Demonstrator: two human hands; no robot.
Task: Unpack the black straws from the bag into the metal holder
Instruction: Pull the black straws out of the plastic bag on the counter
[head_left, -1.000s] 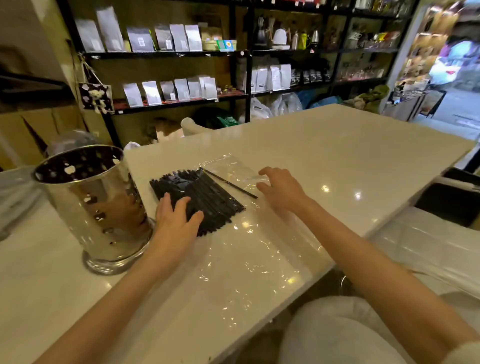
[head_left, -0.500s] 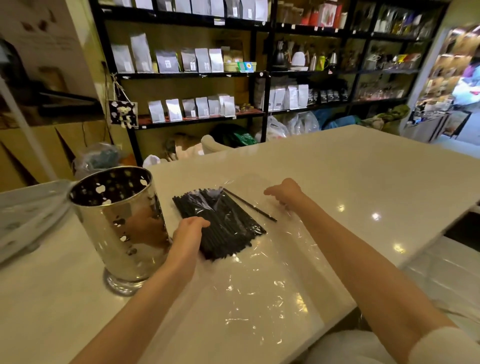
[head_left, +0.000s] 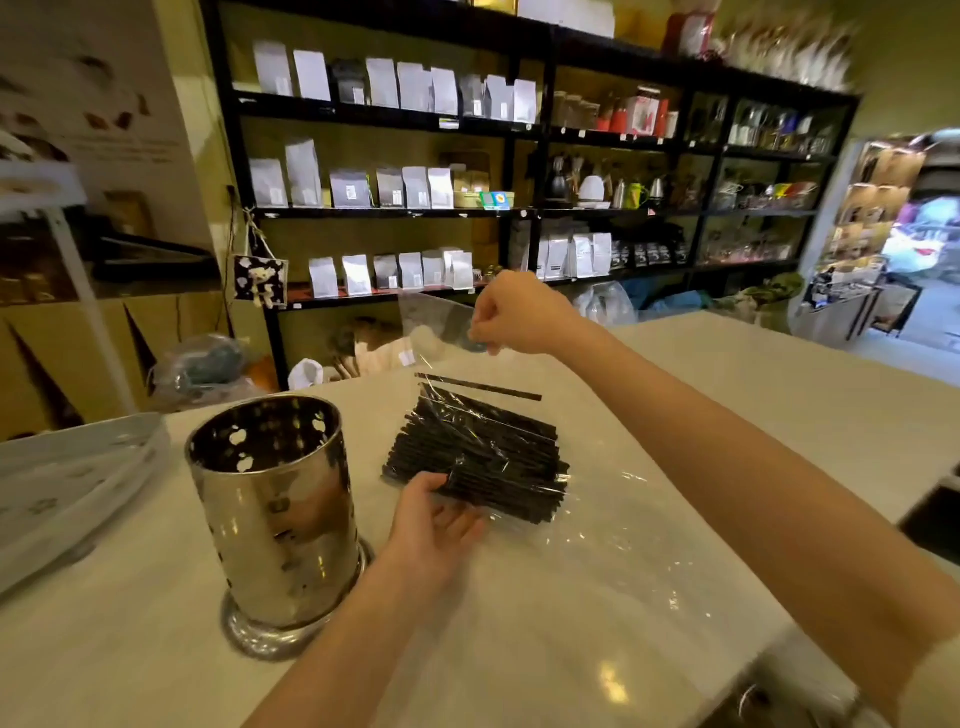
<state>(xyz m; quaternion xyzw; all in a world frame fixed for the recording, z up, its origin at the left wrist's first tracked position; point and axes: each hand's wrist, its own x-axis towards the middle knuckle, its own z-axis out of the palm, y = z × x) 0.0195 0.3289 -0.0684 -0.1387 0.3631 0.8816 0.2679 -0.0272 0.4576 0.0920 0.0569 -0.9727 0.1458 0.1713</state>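
Observation:
A flat bundle of black straws (head_left: 483, 457) lies on the white counter inside a clear plastic bag (head_left: 597, 540). My left hand (head_left: 431, 525) rests at the bundle's near left end, fingertips on the straws through the plastic. My right hand (head_left: 514, 314) is raised above the counter, pinching the bag's far edge and lifting it. One single black straw (head_left: 478, 387) lies loose behind the bundle. The shiny perforated metal holder (head_left: 275, 514) stands upright to the left of the straws; its inside looks empty.
A grey tray (head_left: 72, 488) sits at the counter's left edge. Black shelves (head_left: 519, 208) with pouches and jars stand behind the counter. The counter's right edge (head_left: 924, 499) drops off near my right arm.
My right hand has risen from the counter, pulling the bag's far edge up. My left hand slid to the bundle's near end. The camera tilted upward.

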